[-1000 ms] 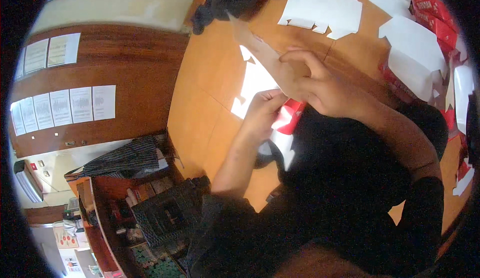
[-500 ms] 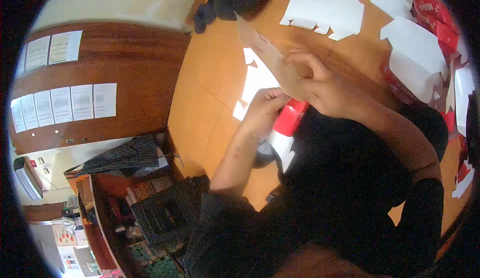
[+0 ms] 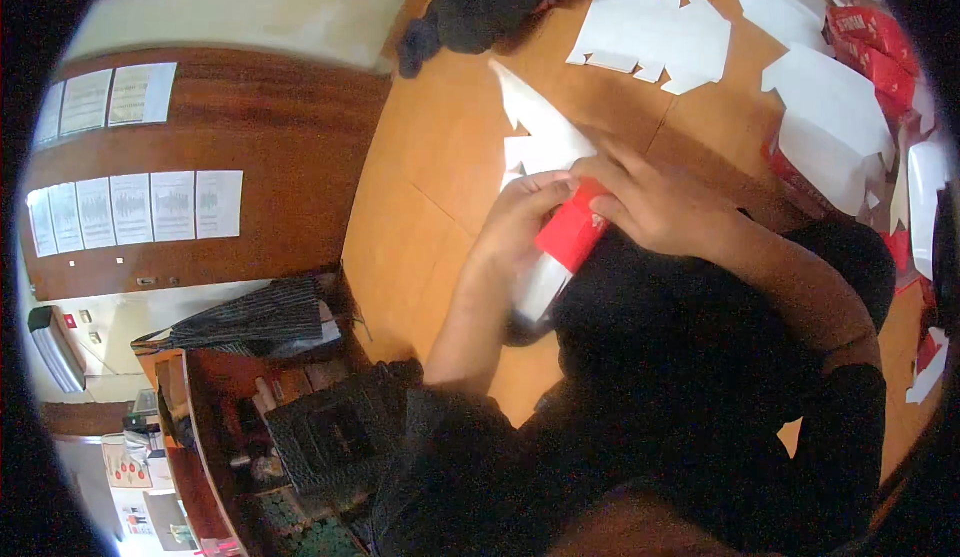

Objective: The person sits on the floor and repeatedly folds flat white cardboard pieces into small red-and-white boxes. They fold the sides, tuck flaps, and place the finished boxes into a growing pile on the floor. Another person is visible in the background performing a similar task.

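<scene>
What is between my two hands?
A red-and-white cardboard box blank, pinched between the left hand and right hand, in the head view.

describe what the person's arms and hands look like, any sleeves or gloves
Both the left hand and right hand are bare, with no gloves; no rings or watch show. The forearms are uncovered, with dark black sleeves ending near the elbows.

Flat cardboard carton blank (image 3: pixel 548 172), white inside, red outside, partly folded, held tilted above the orange surface (image 3: pixel 430 187); lower end seemingly curled under.
</scene>
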`<state>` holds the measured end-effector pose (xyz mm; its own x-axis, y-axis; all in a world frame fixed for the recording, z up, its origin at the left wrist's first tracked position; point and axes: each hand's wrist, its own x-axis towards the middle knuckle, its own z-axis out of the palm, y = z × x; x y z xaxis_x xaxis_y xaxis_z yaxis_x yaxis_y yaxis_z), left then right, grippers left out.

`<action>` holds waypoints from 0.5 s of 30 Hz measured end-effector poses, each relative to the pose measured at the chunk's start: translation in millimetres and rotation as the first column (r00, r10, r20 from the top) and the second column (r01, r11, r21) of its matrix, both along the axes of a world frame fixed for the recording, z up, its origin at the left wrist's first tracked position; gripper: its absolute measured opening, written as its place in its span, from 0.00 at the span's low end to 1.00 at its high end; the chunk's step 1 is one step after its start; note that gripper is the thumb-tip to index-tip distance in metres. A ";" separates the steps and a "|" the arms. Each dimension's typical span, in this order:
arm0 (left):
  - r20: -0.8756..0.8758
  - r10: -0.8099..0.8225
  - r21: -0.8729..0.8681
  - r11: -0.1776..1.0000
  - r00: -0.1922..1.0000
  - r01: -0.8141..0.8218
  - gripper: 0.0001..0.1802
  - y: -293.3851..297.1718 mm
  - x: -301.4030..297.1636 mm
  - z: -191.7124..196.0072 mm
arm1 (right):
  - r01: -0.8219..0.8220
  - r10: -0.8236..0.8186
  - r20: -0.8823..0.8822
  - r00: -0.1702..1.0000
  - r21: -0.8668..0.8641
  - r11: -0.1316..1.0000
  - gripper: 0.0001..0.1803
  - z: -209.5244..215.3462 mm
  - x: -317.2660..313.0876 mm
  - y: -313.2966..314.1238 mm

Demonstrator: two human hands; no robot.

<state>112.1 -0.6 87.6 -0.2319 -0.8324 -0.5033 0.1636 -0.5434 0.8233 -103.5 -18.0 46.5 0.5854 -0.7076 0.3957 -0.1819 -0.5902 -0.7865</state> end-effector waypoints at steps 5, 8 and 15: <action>0.055 0.032 -0.036 0.999 0.998 -0.030 0.24 1.2 -4.3 -0.9 | -0.060 0.049 0.087 0.995 0.133 0.989 0.12 -10.8 4.5 -5.6; -0.153 -0.063 0.123 0.989 0.986 0.082 0.30 5.9 -3.9 22.1 | -0.162 0.149 0.063 0.987 0.406 0.900 0.11 -3.1 -13.2 -17.4; 0.627 0.388 -0.746 0.549 0.675 0.376 0.18 44.8 7.2 24.8 | 0.371 -0.437 0.133 0.890 0.348 0.861 0.09 -28.5 3.7 -27.7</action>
<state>119.3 44.2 112.4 -0.1508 -0.9197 0.3624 -0.6161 0.3742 0.6931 -99.8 -45.7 18.0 0.1532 -0.9681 0.1985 -0.1712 -0.2238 -0.9595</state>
